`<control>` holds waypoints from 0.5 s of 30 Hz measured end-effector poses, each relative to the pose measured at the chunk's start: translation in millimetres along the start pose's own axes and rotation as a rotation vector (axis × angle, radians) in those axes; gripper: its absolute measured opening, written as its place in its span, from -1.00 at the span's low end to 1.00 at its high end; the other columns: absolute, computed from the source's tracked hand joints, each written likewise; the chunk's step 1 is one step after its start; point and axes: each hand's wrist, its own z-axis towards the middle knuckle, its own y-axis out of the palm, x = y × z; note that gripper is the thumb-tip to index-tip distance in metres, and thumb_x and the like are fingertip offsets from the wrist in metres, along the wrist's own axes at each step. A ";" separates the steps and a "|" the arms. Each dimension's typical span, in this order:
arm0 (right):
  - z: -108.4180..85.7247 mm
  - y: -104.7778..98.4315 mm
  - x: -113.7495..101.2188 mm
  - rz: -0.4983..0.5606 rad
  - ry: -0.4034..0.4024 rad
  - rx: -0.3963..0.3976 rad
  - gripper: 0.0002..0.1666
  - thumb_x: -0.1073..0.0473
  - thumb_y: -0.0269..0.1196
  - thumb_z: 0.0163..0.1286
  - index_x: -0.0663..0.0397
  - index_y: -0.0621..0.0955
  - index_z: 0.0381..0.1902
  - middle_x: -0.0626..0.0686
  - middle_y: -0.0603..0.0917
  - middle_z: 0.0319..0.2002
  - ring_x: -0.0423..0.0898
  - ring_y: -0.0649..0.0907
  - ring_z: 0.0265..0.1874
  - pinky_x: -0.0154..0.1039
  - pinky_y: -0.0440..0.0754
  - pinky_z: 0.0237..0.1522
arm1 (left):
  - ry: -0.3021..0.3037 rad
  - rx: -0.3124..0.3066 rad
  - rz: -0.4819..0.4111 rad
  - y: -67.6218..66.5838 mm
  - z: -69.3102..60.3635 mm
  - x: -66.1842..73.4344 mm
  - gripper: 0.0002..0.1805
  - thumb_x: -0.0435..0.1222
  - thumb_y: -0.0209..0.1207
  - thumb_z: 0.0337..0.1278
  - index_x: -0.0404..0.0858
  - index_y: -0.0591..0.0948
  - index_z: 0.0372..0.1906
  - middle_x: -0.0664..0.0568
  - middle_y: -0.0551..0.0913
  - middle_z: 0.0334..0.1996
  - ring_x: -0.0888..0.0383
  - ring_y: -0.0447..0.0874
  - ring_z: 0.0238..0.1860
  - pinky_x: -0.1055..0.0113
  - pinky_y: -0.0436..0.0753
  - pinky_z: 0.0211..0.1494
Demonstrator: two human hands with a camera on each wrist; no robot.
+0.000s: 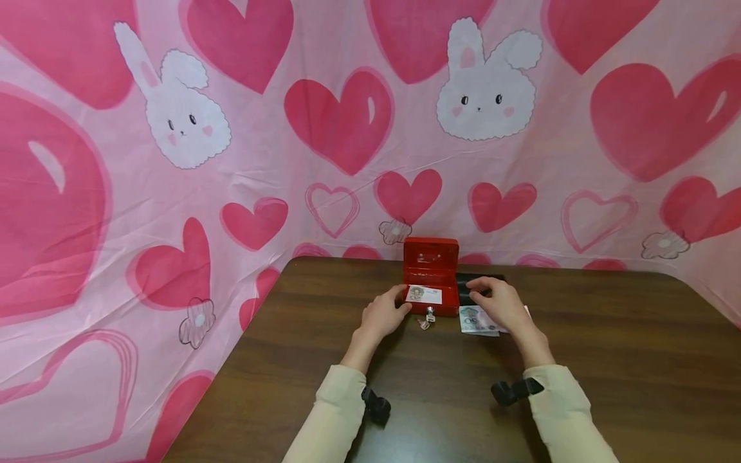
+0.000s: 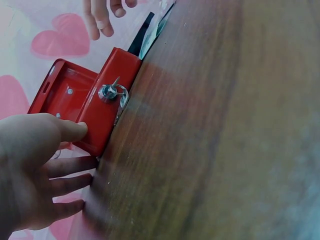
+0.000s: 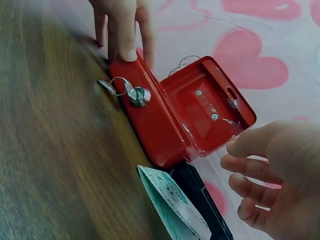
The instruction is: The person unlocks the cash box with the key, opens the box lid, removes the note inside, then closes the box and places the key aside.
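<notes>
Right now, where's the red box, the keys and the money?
Red box [image 3: 159, 126]: right wrist view, on its front wall.
Keys [image 3: 106, 87]: right wrist view, on a dangling key.
Money [image 1: 476, 320]: head view, on a note's printed face.

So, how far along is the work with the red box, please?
The red box is open and printed paper lies inside. Now the left hand touches it while the right hand hovers empty. Probably left: the banknotes outside and the lid, which stands up.

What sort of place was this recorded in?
Probably a staged tabletop recording corner: a printed cloth of hearts and rabbits hangs behind a bare-topped wooden table, and black straps that look like camera mounts circle the wrists.
</notes>
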 end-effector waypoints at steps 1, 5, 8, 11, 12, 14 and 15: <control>0.0 1.2 -0.4 0.001 -0.005 0.003 -0.67 0.18 0.19 0.44 0.20 0.65 0.06 0.25 0.73 -0.02 0.07 0.66 -0.22 0.10 0.62 -0.02 | 0.001 0.000 -0.001 0.1 -0.4 -0.1 -0.44 -0.07 0.17 0.34 0.00 0.43 0.41 0.00 0.59 0.28 -0.06 0.59 0.23 -0.16 0.52 0.22; 1.8 6.4 -4.3 0.016 -0.022 0.017 -0.70 0.21 0.20 0.42 0.21 0.66 0.04 0.26 0.72 -0.03 0.04 0.65 -0.25 0.04 0.63 -0.10 | 0.001 0.006 -0.002 0.0 -0.6 -1.1 -0.44 -0.06 0.18 0.33 0.00 0.44 0.40 0.01 0.60 0.27 -0.06 0.60 0.22 -0.15 0.52 0.21; 3.7 10.7 -7.0 0.014 -0.028 0.019 -0.71 0.22 0.21 0.41 0.21 0.67 0.03 0.26 0.72 -0.03 0.02 0.64 -0.28 -0.05 0.62 -0.18 | 0.000 0.009 0.000 -0.1 -0.3 -1.5 -0.45 -0.06 0.17 0.33 0.00 0.44 0.40 0.01 0.60 0.26 -0.06 0.60 0.22 -0.14 0.53 0.21; 4.3 14.4 -8.2 0.006 -0.024 0.025 -0.72 0.23 0.23 0.40 0.20 0.67 0.02 0.24 0.73 -0.05 0.00 0.63 -0.29 -0.11 0.60 -0.20 | 0.000 0.003 -0.002 0.6 0.0 -1.4 -0.44 -0.06 0.18 0.33 0.00 0.44 0.40 0.00 0.60 0.26 -0.06 0.60 0.21 -0.14 0.53 0.21; 4.4 15.4 -8.4 0.006 -0.029 0.026 -0.72 0.23 0.23 0.40 0.20 0.67 0.01 0.23 0.73 -0.06 0.01 0.64 -0.28 -0.10 0.61 -0.18 | -0.001 0.000 -0.005 0.7 -0.1 -1.0 -0.44 -0.06 0.18 0.33 0.01 0.44 0.40 0.00 0.60 0.27 -0.05 0.60 0.21 -0.14 0.53 0.22; 4.4 16.9 -9.0 0.008 -0.035 0.028 -0.72 0.23 0.23 0.40 0.20 0.67 0.01 0.22 0.74 -0.07 0.03 0.65 -0.25 -0.03 0.63 -0.13 | -0.001 0.002 -0.006 1.3 0.5 -0.9 -0.44 -0.06 0.18 0.32 0.01 0.44 0.39 0.00 0.60 0.26 -0.06 0.61 0.20 -0.14 0.53 0.21; 4.4 17.5 -9.4 0.012 -0.038 0.028 -0.72 0.23 0.23 0.40 0.21 0.67 0.00 0.23 0.74 -0.07 0.05 0.65 -0.23 0.01 0.63 -0.09 | -0.001 0.002 -0.006 1.6 0.8 -0.7 -0.44 -0.06 0.19 0.32 0.01 0.44 0.39 -0.01 0.60 0.26 -0.06 0.61 0.20 -0.14 0.53 0.21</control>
